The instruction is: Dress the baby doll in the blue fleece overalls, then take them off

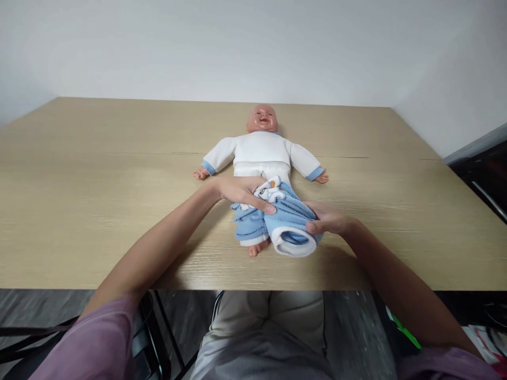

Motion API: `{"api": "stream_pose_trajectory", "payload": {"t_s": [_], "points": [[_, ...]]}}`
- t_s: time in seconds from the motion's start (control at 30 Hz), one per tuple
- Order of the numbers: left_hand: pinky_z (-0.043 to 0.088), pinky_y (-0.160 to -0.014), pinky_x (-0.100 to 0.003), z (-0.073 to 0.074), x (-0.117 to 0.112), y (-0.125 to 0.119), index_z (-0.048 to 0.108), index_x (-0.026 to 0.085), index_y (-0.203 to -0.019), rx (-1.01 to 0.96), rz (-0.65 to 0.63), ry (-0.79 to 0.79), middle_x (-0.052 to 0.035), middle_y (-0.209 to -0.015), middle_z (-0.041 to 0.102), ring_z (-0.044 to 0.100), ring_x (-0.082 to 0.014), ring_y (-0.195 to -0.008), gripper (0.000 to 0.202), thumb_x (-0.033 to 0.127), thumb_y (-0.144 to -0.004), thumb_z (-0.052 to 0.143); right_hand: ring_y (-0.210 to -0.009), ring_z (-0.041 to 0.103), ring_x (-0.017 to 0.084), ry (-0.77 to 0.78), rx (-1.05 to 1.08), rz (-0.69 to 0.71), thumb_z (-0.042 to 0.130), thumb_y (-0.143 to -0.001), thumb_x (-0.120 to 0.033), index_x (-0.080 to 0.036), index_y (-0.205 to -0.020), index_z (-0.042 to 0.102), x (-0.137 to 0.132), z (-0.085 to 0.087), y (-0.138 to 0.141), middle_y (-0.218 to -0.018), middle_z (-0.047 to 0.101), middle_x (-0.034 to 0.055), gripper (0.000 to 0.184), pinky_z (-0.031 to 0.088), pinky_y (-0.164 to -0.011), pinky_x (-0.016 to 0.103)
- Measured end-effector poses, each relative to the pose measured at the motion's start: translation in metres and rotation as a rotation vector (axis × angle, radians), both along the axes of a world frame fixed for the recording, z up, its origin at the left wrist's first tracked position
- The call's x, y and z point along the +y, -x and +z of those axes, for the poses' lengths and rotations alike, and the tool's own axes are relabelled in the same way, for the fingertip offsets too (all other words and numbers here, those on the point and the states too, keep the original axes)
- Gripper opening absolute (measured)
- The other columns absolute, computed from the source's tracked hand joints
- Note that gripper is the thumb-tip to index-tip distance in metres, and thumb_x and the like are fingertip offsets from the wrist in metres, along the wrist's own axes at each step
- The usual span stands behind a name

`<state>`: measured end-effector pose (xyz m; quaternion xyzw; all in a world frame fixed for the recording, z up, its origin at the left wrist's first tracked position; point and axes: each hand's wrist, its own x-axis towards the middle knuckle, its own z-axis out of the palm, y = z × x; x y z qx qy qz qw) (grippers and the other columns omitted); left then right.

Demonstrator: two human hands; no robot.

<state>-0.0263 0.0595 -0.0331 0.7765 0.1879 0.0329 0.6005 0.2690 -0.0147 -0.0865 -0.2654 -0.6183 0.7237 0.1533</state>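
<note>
A baby doll [262,148] in a white top with blue cuffs lies on its back, head away from me, arms spread. Blue doll trousers [291,214] with white hems cover its legs up to about the thighs. One bare foot [258,248] sticks out of the left trouser leg; in the right leg's hem opening no foot shows. My left hand [247,191] is closed on the bunched waistband, thumb on top. With my right hand [327,217] I grip the outer side of the right trouser leg near its hem, thumb in front and fingers behind.
The doll lies on a wide wooden table [99,195] near its front edge. A wall [222,47] stands behind the table. At the right edge is a dark glossy object [483,169]. Below the table a chair frame [156,338] shows on the left.
</note>
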Motion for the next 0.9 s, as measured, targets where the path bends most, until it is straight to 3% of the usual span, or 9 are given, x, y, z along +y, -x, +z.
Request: {"api": "stream_pose_trajectory", "payload": {"t_s": [0.1, 0.27, 0.43, 0.53, 0.6, 0.7, 0.77, 0.9], "points": [[0.072, -0.086, -0.036, 0.001, -0.002, -0.002, 0.088, 0.016, -0.103, -0.013, -0.045, 0.014, -0.0099, -0.110, 0.090, 0.085, -0.0294, -0.098, 0.049, 0.057, -0.080, 0.103, -0.097, 0.076, 0.023, 0.014, 0.012, 0.032, 0.103, -0.075, -0.073, -0.016, -0.127, 0.080, -0.001, -0.002, 0.001, -0.112, 0.083, 0.0073, 0.081, 0.061, -0.081, 0.029], [0.073, -0.087, -0.039, -0.003, -0.003, -0.003, 0.086, 0.017, -0.100, -0.020, -0.120, 0.105, -0.0084, -0.101, 0.089, 0.084, -0.0283, -0.092, 0.047, 0.047, -0.072, 0.108, -0.090, 0.074, 0.023, -0.041, 0.087, -0.062, 0.096, -0.084, -0.076, -0.018, -0.118, 0.080, -0.003, -0.007, 0.001, -0.101, 0.080, 0.0064, 0.069, 0.059, -0.079, 0.031], [0.073, -0.092, -0.042, -0.007, -0.004, -0.004, 0.086, 0.017, -0.098, -0.047, -0.035, 0.067, -0.0090, -0.098, 0.088, 0.084, -0.0296, -0.095, 0.044, 0.049, -0.074, 0.106, -0.079, 0.064, 0.018, -0.096, 0.185, -0.025, 0.077, -0.103, -0.075, -0.020, -0.094, 0.073, -0.003, -0.010, 0.004, -0.087, 0.070, 0.0039, 0.056, 0.053, -0.073, 0.030], [0.072, -0.090, -0.041, -0.006, -0.003, -0.003, 0.085, 0.018, -0.095, -0.054, -0.029, 0.018, -0.0072, -0.093, 0.086, 0.082, -0.0271, -0.089, 0.045, 0.054, -0.076, 0.104, -0.072, 0.060, 0.017, -0.110, 0.179, -0.020, 0.076, -0.103, -0.076, -0.022, -0.084, 0.067, -0.002, -0.004, 0.005, -0.077, 0.062, 0.0005, 0.059, 0.052, -0.069, 0.030], [0.071, -0.087, -0.040, -0.005, -0.003, -0.003, 0.085, 0.018, -0.095, -0.062, -0.041, -0.016, -0.0071, -0.091, 0.085, 0.080, -0.0264, -0.088, 0.044, 0.055, -0.080, 0.101, -0.072, 0.060, 0.016, -0.146, 0.171, -0.026, 0.087, -0.095, -0.074, -0.021, -0.087, 0.070, -0.001, 0.002, 0.005, -0.078, 0.064, -0.0005, 0.056, 0.052, -0.069, 0.028], [0.069, -0.086, -0.039, -0.002, -0.006, -0.004, 0.084, 0.018, -0.095, -0.076, -0.055, -0.048, -0.0076, -0.091, 0.084, 0.079, -0.0268, -0.091, 0.041, 0.055, -0.084, 0.098, -0.080, 0.068, 0.018, -0.201, 0.085, -0.045, 0.100, -0.084, -0.062, -0.019, -0.110, 0.079, 0.002, 0.009, 0.002, -0.091, 0.075, 0.0013, 0.055, 0.057, -0.073, 0.029], [0.068, -0.085, -0.038, -0.001, -0.008, -0.005, 0.084, 0.017, -0.095, -0.083, -0.037, -0.054, -0.0077, -0.095, 0.084, 0.078, -0.0264, -0.092, 0.041, 0.053, -0.082, 0.098, -0.089, 0.075, 0.022, -0.250, 0.013, -0.129, 0.101, -0.084, -0.056, -0.020, -0.123, 0.081, 0.004, 0.012, 0.000, -0.104, 0.081, 0.0039, 0.057, 0.062, -0.081, 0.032], [0.066, -0.085, -0.037, 0.001, -0.014, -0.010, 0.083, 0.017, -0.097, -0.091, 0.014, -0.048, -0.0077, -0.098, 0.083, 0.078, -0.0266, -0.093, 0.045, 0.050, -0.074, 0.103, -0.107, 0.081, 0.030, -0.358, -0.030, -0.392, 0.096, -0.088, -0.058, -0.021, -0.133, 0.083, -0.007, 0.019, 0.004, -0.118, 0.086, 0.0082, 0.059, 0.068, -0.095, 0.041]]}}
